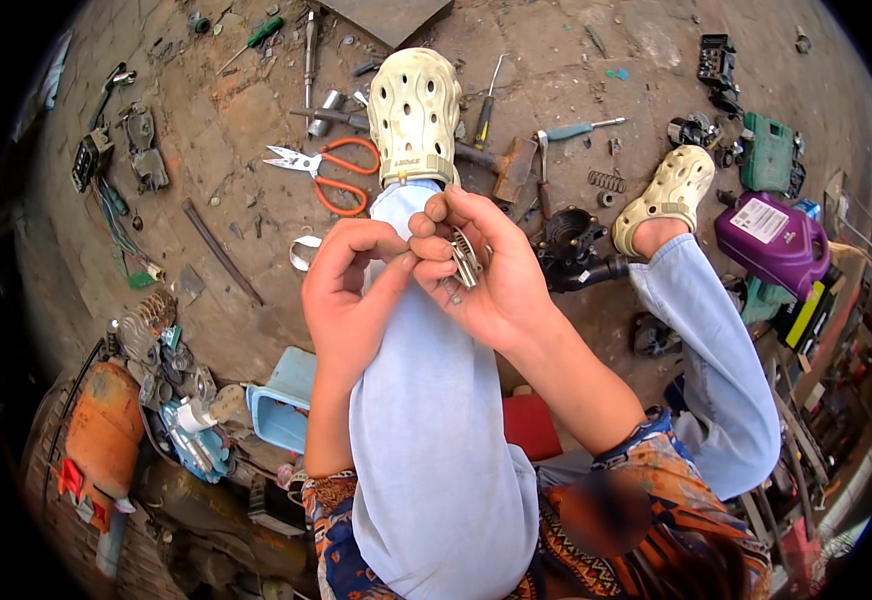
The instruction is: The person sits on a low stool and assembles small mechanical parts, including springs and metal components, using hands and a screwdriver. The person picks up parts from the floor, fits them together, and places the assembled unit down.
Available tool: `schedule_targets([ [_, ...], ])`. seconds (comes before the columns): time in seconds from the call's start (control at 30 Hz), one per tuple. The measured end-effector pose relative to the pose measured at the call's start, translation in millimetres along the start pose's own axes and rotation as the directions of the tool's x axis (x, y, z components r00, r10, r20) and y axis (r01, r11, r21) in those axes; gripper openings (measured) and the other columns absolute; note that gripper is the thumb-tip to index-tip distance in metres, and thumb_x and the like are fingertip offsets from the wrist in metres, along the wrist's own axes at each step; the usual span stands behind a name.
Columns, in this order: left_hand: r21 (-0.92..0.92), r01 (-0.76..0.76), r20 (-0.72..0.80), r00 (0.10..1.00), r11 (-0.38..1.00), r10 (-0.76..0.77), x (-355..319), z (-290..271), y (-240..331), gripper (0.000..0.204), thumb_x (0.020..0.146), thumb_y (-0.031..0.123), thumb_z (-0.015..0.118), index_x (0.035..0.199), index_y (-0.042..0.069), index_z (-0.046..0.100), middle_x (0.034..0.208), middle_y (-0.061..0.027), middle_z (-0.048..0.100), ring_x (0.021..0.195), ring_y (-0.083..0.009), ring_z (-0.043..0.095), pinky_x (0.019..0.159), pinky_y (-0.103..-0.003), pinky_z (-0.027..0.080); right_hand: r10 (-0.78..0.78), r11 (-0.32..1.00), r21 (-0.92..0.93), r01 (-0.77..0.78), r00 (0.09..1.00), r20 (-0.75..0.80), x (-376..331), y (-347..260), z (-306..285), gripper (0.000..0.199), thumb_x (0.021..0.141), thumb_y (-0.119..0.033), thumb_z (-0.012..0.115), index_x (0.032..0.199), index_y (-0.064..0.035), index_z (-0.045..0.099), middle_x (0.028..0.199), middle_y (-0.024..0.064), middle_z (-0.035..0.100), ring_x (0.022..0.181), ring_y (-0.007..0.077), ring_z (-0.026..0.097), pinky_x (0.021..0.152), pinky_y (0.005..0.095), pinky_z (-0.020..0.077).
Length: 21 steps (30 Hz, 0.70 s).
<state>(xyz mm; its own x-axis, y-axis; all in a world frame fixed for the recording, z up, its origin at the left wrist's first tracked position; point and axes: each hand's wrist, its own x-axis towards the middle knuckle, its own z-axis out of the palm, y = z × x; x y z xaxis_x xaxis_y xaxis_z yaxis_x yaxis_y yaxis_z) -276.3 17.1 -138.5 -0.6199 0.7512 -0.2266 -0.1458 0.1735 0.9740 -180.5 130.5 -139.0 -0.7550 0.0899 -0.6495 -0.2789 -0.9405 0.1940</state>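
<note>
Small slotted metal part (pixel 467 262) is sitting in the right hand (pixel 501 270), above the pale blue trouser leg (pixel 426 370) and short of the cream clog (pixel 414 110). Right fingers are curling inward around the part, its ridged side facing up. Left hand (pixel 351 290) is closing to a narrow pinch, thumb and forefinger tips meeting right beside the right fingertips; cannot tell whether anything is being gripped there.

Further out, on the dirt-covered ground: bright metal ring (pixel 297 255) is lying just left of the left hand. Orange-handled shears (pixel 318 164) are lying open left of the clog. A hammer (pixel 516 168) is resting to the clog's right, a yellow-and-black screwdriver (pixel 483 122) near it, a blue-handled screwdriver (pixel 568 131) beyond. Coil spring (pixel 607 181) is lying between the hammer and the second clog (pixel 668 195).

Right edge: purple jug (pixel 776 245) is standing near a green case (pixel 768 152). Lower left: light blue plastic tub (pixel 281 425) is sitting beside the left forearm; a rusty orange tank (pixel 104 425) is lying farther out.
</note>
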Motion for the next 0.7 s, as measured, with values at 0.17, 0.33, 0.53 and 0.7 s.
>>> schedule_targets([
  [0.17,-0.251,0.173,-0.034,0.982,0.952,-0.187,1.4,1.0,-7.3,0.019,0.083,-0.004,0.061,0.1,-0.002,0.054,0.092,-0.0042,0.057,0.085,-0.0108,0.054,0.078,-0.025,0.044,0.029,0.999,-0.013,-0.03,0.998,-0.064,2.5,-8.5,-11.2,0.022,0.093,-0.024,0.053,0.09,-0.0023,0.053,0.088,0.0083,0.054,0.069,0.0119,0.049,0.058,0.0233,0.045],
  [0.33,-0.038,0.184,-0.423,0.888,0.982,-0.183,21.5,-24.5,-70.4,0.02,0.087,0.002,0.057,0.107,-0.002,0.054,0.097,-0.0066,0.058,0.087,-0.0113,0.056,0.076,-0.025,0.047,-0.117,0.988,-0.12,0.096,0.975,-0.188,-3.1,-18.1,-14.0,0.021,0.09,-0.024,0.058,0.087,-0.0029,0.054,0.096,0.0097,0.055,0.081,0.0154,0.054,0.071,0.0254,0.0493],
  [0.53,0.01,0.287,-0.771,0.612,0.958,-0.175,-1.9,-97.1,-164.4,0.022,0.086,0.0,0.055,0.108,-0.002,0.055,0.097,-0.0066,0.06,0.084,-0.012,0.056,0.073,-0.025,0.046,-0.138,0.983,-0.142,0.12,0.983,-0.121,-3.1,-21.3,-22.0,0.025,0.092,-0.026,0.055,0.094,-0.0016,0.055,0.101,0.012,0.056,0.094,0.0204,0.055,0.085,0.0304,0.0484],
  [0.7,0.36,0.294,-0.587,0.809,0.885,-0.03,1.8,-94.1,-182.5,0.02,0.081,0.004,0.062,0.101,0.003,0.064,0.09,-0.0071,0.061,0.081,-0.0156,0.059,0.074,-0.029,0.047,-0.123,0.984,-0.132,0.117,0.991,-0.042,0.5,-19.4,-22.5,0.029,0.091,-0.019,0.052,0.108,0.0044,0.05,0.109,0.0165,0.051,0.102,0.0241,0.053,0.094,0.036,0.0446],
])
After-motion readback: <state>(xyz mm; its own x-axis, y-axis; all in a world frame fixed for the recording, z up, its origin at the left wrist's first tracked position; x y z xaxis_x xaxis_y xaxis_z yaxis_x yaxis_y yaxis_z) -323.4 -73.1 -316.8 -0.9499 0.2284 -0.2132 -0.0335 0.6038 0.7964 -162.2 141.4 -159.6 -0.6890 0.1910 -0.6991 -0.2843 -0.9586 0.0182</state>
